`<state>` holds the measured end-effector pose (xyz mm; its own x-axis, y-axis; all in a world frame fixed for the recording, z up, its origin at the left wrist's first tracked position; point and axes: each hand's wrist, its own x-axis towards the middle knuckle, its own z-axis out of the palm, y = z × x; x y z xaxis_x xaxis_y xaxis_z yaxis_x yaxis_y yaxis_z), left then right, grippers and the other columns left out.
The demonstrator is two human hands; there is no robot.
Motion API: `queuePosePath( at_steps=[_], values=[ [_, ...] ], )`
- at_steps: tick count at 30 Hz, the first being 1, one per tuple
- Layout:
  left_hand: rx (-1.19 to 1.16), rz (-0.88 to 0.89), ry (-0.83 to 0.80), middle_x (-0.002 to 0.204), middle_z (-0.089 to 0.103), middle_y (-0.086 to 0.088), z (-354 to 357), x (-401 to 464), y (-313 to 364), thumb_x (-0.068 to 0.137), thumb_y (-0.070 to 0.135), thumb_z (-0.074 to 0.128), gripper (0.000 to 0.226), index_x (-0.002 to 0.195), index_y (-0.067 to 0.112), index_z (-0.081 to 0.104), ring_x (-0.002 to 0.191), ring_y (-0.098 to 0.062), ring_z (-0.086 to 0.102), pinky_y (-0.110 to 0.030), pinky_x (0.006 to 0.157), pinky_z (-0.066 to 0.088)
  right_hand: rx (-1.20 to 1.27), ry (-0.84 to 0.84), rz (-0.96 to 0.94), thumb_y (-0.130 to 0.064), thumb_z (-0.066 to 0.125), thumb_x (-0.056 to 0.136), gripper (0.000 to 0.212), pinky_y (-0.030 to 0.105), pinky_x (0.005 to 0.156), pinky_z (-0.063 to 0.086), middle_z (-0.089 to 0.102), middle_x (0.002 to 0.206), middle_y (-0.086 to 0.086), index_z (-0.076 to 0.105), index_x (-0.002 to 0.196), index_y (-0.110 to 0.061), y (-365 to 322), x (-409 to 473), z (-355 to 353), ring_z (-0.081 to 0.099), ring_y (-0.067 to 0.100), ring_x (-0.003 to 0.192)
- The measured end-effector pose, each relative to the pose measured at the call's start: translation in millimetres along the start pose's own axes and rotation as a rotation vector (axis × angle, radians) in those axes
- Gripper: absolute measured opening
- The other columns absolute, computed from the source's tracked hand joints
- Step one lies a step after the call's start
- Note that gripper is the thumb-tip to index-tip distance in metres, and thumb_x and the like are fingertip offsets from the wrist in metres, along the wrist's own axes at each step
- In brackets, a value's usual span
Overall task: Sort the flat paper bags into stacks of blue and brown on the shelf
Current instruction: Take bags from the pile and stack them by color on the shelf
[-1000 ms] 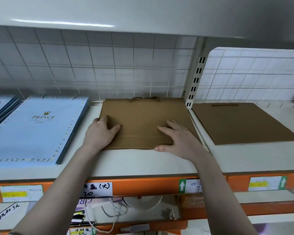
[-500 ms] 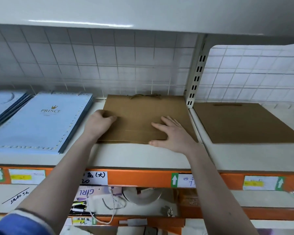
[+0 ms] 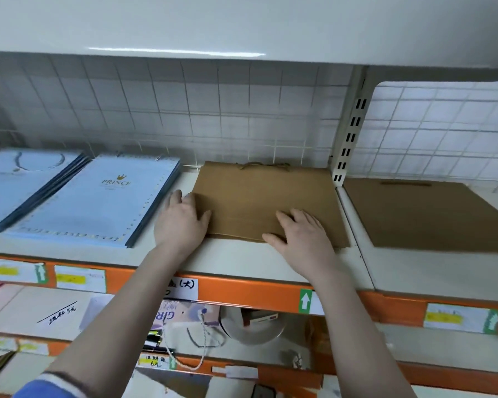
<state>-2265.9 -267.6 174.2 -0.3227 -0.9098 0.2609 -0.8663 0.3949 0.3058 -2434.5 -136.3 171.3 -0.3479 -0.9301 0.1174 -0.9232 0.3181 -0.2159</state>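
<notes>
A flat brown paper bag lies in the middle of the white shelf, with its cord handles toward the tiled back wall. My left hand is at the bag's front left corner, fingers along the left edge and thumb on top. My right hand lies flat on the bag's front right part, fingers spread. A stack of light blue bags printed PRINCE sits just left of it. A second blue stack lies at the far left. Another brown bag lies flat in the right bay.
A slotted white upright divides the two bays at the back. An upper shelf hangs close overhead. The orange front rail carries paper labels. The shelf below holds bags, cord and a white round container.
My left hand has slid from on top of the bag's front left corner out to its left edge. My right hand stays flat on the bag. My view has swung a little.
</notes>
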Motion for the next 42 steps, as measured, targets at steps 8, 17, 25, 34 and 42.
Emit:
queuePosePath(
  at_steps=[8, 17, 25, 34, 42],
  values=[
    [0.073, -0.02, 0.175, 0.139, 0.041, -0.024, -38, -23, -71, 0.086, 0.03, 0.058, 0.056, 0.132, 0.001, 0.046, 0.134, -0.039, 0.03, -0.044, 0.107, 0.026, -0.008, 0.189, 0.058, -0.041, 0.044, 0.096, 0.047, 0.037, 0.107, 0.029, 0.049, 0.131, 0.011, 0.047, 0.134, -0.013, -93, -1, 17, 0.041, 0.028, 0.125],
    [0.139, -0.15, 0.288, 0.126, 0.05, -0.033, -116, -65, -255, 0.074, 0.018, 0.071, 0.054, 0.12, -0.007, 0.055, 0.124, -0.049, 0.041, -0.052, 0.102, 0.035, 0.022, 0.319, -0.018, -0.031, 0.071, 0.078, 0.047, 0.046, 0.097, 0.042, 0.062, 0.107, 0.024, 0.063, 0.113, -0.001, -286, 3, 58, 0.055, 0.038, 0.108],
    [0.2, -0.318, 0.326, 0.13, 0.047, -0.032, -181, -99, -421, 0.078, 0.021, 0.069, 0.057, 0.125, -0.006, 0.051, 0.126, -0.047, 0.038, -0.05, 0.106, 0.03, 0.107, 0.267, -0.193, -0.037, 0.05, 0.093, 0.053, 0.042, 0.109, 0.022, 0.048, 0.133, 0.018, 0.045, 0.137, -0.008, -460, 0, 96, 0.036, 0.034, 0.13],
    [0.22, -0.448, 0.36, 0.137, 0.042, -0.03, -213, -78, -548, 0.082, 0.024, 0.065, 0.058, 0.132, -0.002, 0.047, 0.13, -0.045, 0.034, -0.049, 0.107, 0.028, 0.159, 0.342, -0.278, -0.027, 0.072, 0.078, 0.047, 0.047, 0.092, 0.043, 0.062, 0.107, 0.025, 0.062, 0.116, 0.0, -586, 48, 135, 0.056, 0.041, 0.105],
    [0.266, -0.483, 0.387, 0.141, 0.039, -0.025, -248, 5, -672, 0.085, 0.024, 0.062, 0.054, 0.132, 0.001, 0.047, 0.136, -0.039, 0.028, -0.048, 0.104, 0.029, 0.27, 0.347, -0.265, -0.028, 0.068, 0.082, 0.042, 0.046, 0.087, 0.043, 0.061, 0.101, 0.026, 0.062, 0.113, -0.001, -708, 138, 166, 0.055, 0.041, 0.1]
  ],
)
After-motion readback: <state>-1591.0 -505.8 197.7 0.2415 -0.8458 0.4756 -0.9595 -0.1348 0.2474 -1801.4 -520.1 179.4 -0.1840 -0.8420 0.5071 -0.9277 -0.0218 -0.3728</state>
